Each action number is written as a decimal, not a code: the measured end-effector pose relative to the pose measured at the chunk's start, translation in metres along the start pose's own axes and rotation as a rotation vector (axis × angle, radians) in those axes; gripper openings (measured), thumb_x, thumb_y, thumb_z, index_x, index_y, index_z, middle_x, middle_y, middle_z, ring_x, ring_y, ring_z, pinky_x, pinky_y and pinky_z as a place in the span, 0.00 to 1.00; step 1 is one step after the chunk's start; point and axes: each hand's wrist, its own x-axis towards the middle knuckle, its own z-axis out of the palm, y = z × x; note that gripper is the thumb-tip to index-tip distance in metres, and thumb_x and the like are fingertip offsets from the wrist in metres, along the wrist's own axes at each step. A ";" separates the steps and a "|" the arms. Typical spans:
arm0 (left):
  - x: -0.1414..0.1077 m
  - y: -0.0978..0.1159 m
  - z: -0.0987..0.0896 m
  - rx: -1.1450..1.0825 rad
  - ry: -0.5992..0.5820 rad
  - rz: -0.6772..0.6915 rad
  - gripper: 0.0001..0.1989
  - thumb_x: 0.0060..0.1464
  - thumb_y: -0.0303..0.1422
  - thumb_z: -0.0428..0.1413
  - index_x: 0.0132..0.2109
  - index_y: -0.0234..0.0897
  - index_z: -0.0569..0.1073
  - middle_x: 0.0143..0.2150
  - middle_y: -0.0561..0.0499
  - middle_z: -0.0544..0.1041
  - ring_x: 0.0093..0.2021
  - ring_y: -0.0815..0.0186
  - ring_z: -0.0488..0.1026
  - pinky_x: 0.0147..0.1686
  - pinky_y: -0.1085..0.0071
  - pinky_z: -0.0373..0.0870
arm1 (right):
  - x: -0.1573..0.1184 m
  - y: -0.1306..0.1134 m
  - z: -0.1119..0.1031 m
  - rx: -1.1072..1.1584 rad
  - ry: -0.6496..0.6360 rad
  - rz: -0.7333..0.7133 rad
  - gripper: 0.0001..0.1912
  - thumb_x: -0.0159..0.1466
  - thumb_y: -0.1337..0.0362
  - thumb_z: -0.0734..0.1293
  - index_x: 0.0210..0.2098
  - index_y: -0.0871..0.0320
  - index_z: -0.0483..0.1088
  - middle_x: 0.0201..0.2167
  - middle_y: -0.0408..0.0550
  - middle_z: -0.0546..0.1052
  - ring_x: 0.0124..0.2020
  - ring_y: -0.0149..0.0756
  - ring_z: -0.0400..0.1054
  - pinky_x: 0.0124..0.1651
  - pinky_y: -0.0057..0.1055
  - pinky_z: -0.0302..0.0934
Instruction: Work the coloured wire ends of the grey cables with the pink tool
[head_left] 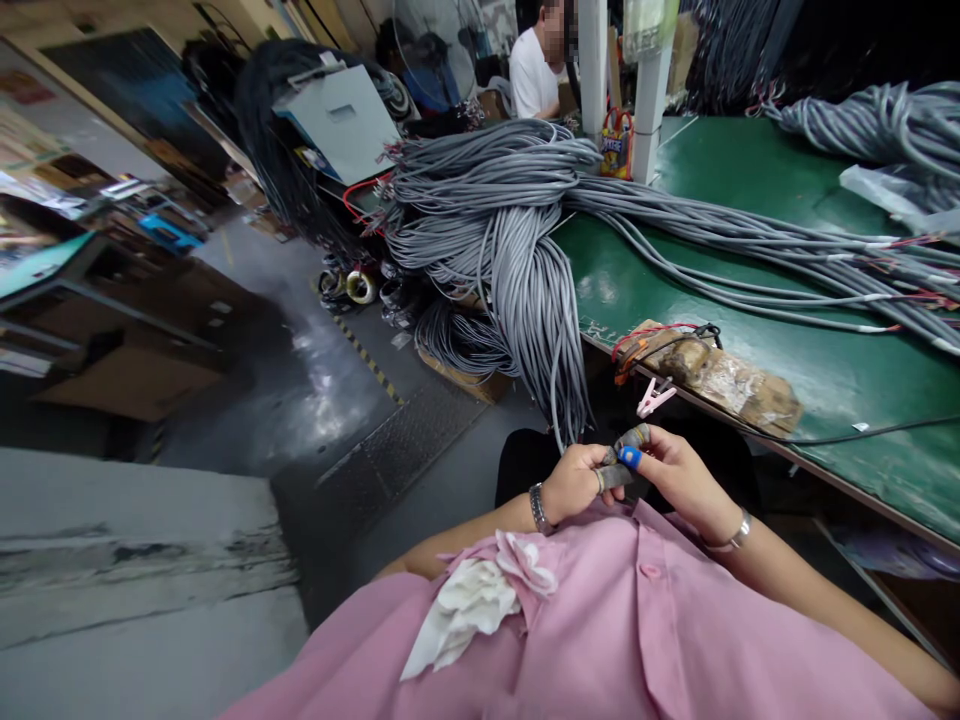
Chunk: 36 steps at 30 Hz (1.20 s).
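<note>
- Pinching a grey strip: left hand, fingers closed
- Right hand meets left; cannot tell its grip
- Pink clip at green table's near edge

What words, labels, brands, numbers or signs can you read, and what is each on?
No text can be read with certainty.
Red and yellow bag: bold lettering, too small and blurred to quote.
Green table, near edge: whitish scrawl, illegible.
White tags on the grey cables: too small to read.
</note>
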 end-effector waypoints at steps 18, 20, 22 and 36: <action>-0.001 -0.004 0.001 -0.126 0.227 0.053 0.16 0.51 0.43 0.58 0.31 0.32 0.72 0.24 0.49 0.75 0.21 0.71 0.71 0.20 0.77 0.62 | -0.004 0.008 0.003 0.122 0.163 0.017 0.09 0.59 0.59 0.70 0.32 0.57 0.69 0.27 0.41 0.70 0.26 0.28 0.58 0.30 0.27 0.54; 0.000 -0.006 0.003 -0.153 0.250 0.060 0.15 0.51 0.42 0.59 0.31 0.32 0.72 0.24 0.49 0.75 0.21 0.71 0.71 0.20 0.77 0.62 | -0.004 0.009 0.004 0.121 0.172 0.004 0.08 0.59 0.61 0.70 0.29 0.58 0.69 0.26 0.41 0.70 0.26 0.28 0.58 0.29 0.27 0.53; 0.001 -0.006 0.005 -0.199 0.291 0.082 0.15 0.51 0.42 0.59 0.31 0.32 0.73 0.24 0.49 0.75 0.21 0.71 0.71 0.19 0.77 0.60 | -0.005 0.010 0.005 0.127 0.144 -0.002 0.08 0.58 0.63 0.70 0.27 0.58 0.68 0.24 0.40 0.69 0.25 0.28 0.58 0.29 0.27 0.53; 0.004 -0.002 0.004 -0.260 0.404 0.088 0.14 0.49 0.39 0.59 0.26 0.33 0.69 0.20 0.54 0.71 0.16 0.76 0.64 0.16 0.77 0.50 | -0.006 0.007 0.000 0.205 0.071 0.030 0.11 0.57 0.56 0.71 0.34 0.57 0.72 0.28 0.44 0.73 0.29 0.32 0.64 0.35 0.31 0.61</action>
